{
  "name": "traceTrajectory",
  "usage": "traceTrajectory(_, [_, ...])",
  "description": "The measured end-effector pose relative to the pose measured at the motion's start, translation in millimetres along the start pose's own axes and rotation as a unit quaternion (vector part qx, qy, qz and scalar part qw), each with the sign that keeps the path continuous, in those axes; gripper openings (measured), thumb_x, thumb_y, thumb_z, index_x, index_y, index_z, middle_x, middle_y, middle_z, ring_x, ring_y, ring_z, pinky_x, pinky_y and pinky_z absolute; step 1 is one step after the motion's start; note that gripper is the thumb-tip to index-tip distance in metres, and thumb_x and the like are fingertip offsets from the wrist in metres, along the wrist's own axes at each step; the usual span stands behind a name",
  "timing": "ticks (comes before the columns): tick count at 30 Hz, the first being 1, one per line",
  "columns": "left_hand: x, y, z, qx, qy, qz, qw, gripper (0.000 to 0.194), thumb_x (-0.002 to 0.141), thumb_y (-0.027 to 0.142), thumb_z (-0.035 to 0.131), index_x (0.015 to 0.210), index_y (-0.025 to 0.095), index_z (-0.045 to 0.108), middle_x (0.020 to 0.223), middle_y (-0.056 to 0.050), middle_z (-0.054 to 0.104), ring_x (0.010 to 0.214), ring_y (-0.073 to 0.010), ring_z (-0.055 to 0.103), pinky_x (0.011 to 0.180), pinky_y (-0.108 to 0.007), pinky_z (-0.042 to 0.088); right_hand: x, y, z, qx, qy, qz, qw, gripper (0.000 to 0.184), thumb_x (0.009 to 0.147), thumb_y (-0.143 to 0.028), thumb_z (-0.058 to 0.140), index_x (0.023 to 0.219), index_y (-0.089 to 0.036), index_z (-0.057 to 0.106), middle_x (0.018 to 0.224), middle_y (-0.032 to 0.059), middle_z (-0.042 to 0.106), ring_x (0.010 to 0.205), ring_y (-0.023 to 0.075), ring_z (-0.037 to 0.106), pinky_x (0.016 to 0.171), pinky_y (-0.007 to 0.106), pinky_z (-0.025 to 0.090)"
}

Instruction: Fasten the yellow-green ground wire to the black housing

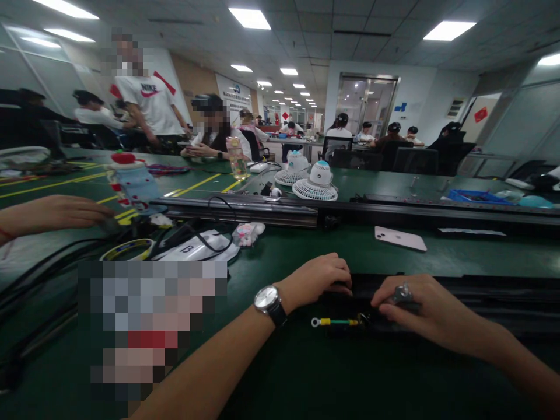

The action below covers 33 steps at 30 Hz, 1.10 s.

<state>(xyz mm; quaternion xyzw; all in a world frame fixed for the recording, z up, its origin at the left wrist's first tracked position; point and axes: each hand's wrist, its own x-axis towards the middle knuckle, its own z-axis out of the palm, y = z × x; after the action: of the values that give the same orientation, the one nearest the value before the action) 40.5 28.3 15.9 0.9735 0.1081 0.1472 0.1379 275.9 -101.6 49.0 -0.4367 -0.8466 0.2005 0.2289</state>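
Note:
My left hand (321,277), with a wristwatch (268,300) on its wrist, curls its fingers over the left end of a long black strip (490,291). My right hand (415,300) is just to the right, thumb and fingers drawn together low over the same strip. A silvery object shows at its fingers, perhaps a ring; what the fingertips grip is hidden. Between the hands, slightly nearer to me, lies a short green wire (338,322) with yellow sleeves and a ring terminal at its left end. Its right end meets a small dark part by my right fingertips.
A pink phone (400,238) lies beyond my hands. Dark metal rails (245,210) cross the green table, with white fans (315,184) behind. Leftward are black cables (39,256), a tape roll (126,249), a blue bottle (135,184) and another person's hand (56,213). People sit farther back.

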Motion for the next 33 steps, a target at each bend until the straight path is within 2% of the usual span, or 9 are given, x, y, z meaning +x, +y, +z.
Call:
traceTrajectory(9, [-1, -2, 0.7, 0.005, -0.001, -0.003, 1.0, 0.012, 0.095, 0.029, 0.064, 0.095, 0.02, 0.071, 0.103, -0.004, 0.065, 0.098, -0.0164, 0.055, 0.084, -0.028, 0.044, 1, -2, -2, 0.0, -0.018, 0.008, 1.0, 0.014, 0.1, -0.02, 0.056, 0.105, -0.026, 0.069, 0.098, -0.0022, 0.07, 0.087, 0.014, 0.066, 0.079, 0.025, 0.049])
traceTrajectory(14, [-1, -3, 2.0, 0.006, -0.003, 0.0, 1.0, 0.014, 0.095, 0.031, 0.063, 0.097, 0.02, 0.072, 0.103, -0.005, 0.065, 0.098, -0.0164, 0.055, 0.084, -0.027, 0.044, -1, -2, -3, -0.003, -0.02, 0.052, 0.998, 0.017, 0.098, -0.022, 0.059, 0.114, -0.028, 0.064, 0.104, -0.0022, 0.07, 0.09, 0.016, 0.066, 0.08, 0.027, 0.049])
traceTrajectory(22, [-1, -5, 3.0, 0.004, -0.002, 0.003, 1.0, 0.014, 0.096, 0.031, 0.063, 0.097, 0.02, 0.071, 0.105, -0.004, 0.065, 0.099, -0.0171, 0.055, 0.084, -0.028, 0.043, 0, 4, -9, -0.017, -0.042, 0.051, 0.998, 0.008, 0.1, -0.026, 0.06, 0.104, -0.026, 0.067, 0.097, -0.0028, 0.069, 0.086, 0.0152, 0.065, 0.077, 0.027, 0.047])
traceTrajectory(33, [-6, -8, 8.0, 0.032, 0.0, 0.008, 0.999, 0.016, 0.094, 0.035, 0.065, 0.099, 0.021, 0.072, 0.106, -0.004, 0.066, 0.098, -0.0171, 0.055, 0.083, -0.028, 0.043, 4, 1, -10, -0.021, -0.073, 0.07, 0.995, 0.014, 0.1, -0.033, 0.058, 0.104, -0.026, 0.069, 0.102, 0.0006, 0.071, 0.093, 0.0193, 0.065, 0.083, 0.03, 0.048])
